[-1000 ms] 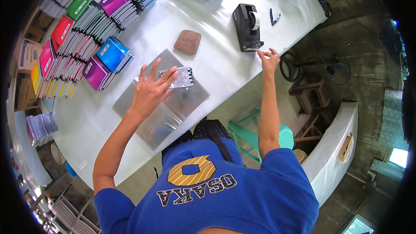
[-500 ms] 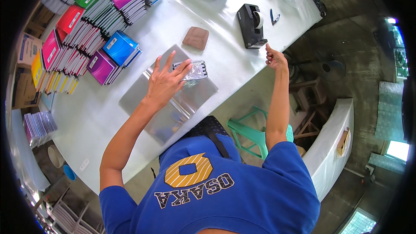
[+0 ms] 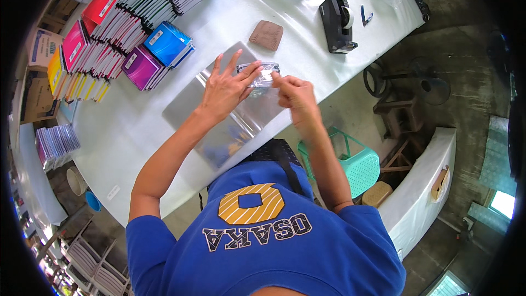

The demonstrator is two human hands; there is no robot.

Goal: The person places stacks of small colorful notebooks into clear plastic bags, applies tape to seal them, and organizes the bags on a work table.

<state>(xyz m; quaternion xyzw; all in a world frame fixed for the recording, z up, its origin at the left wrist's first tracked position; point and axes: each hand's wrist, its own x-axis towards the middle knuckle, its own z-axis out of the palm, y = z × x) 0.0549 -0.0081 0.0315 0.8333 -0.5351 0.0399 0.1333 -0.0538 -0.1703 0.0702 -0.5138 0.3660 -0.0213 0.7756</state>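
A small packet in shiny clear plastic (image 3: pixel 264 79), with dark marks along its ends, lies on a grey, see-through sheet (image 3: pixel 186 107) on the white table. My left hand (image 3: pixel 222 89) rests over its left part, fingers spread and fingertips pressing on the wrap. At the packet's right end, my right hand (image 3: pixel 296 94) is closed in a pinch, thumb and forefinger against the plastic. Whatever those fingers hold is too small to make out. Beyond the packet sits a brown, stitched square pad (image 3: pixel 266 35). A black tape dispenser (image 3: pixel 335 27) with a roll stands farther right.
Stacks of spiral notebooks in several colours (image 3: pixel 164 44) fill the table's far left. Small blue-handled cutters (image 3: pixel 366 16) lie beside the dispenser. A green plastic stool (image 3: pixel 356 172) stands below the table's right edge, near a dark fan (image 3: pixel 433 87).
My right hand has moved left from the tape dispenser's near end to the packet's right end. My left hand stays on the packet. The whole view has shifted slightly.
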